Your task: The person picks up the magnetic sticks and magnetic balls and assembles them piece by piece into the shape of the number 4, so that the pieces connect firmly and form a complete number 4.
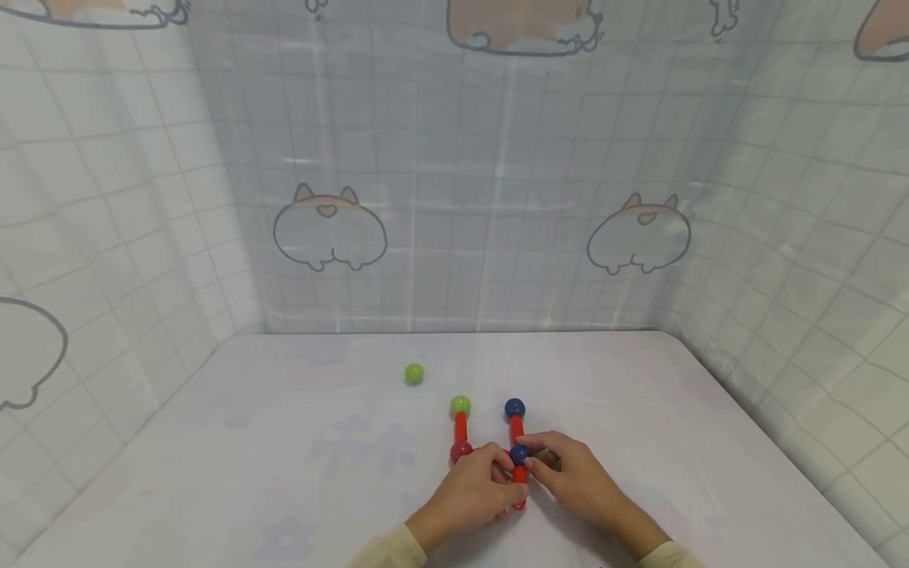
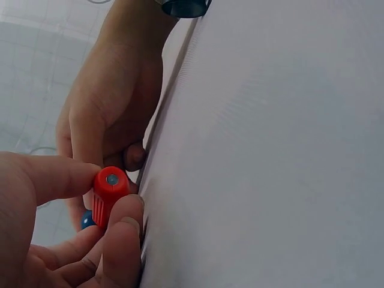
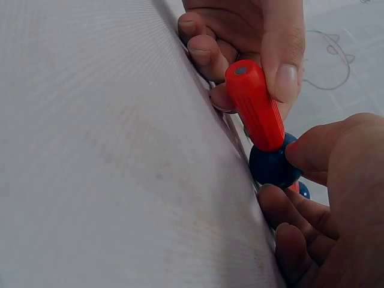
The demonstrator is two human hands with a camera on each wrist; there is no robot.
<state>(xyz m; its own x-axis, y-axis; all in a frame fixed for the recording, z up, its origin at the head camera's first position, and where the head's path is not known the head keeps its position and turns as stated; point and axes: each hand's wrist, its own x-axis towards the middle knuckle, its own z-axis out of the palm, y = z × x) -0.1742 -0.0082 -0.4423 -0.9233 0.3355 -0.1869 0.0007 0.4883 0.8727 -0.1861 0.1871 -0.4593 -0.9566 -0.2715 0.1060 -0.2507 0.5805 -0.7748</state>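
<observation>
Head view: we see both hands meeting at 6 o'clock on the white counter. The left hand pinches a red rod between thumb and fingertip. The right hand grasps the blue ball joined to that rod's far end. A second red rod runs from this ball toward 12 o'clock, ending in another blue ball. Just beside it, at 9 o'clock, lies a third rod between a green ball and a red ball. A loose green ball rests apart at 11 o'clock.
</observation>
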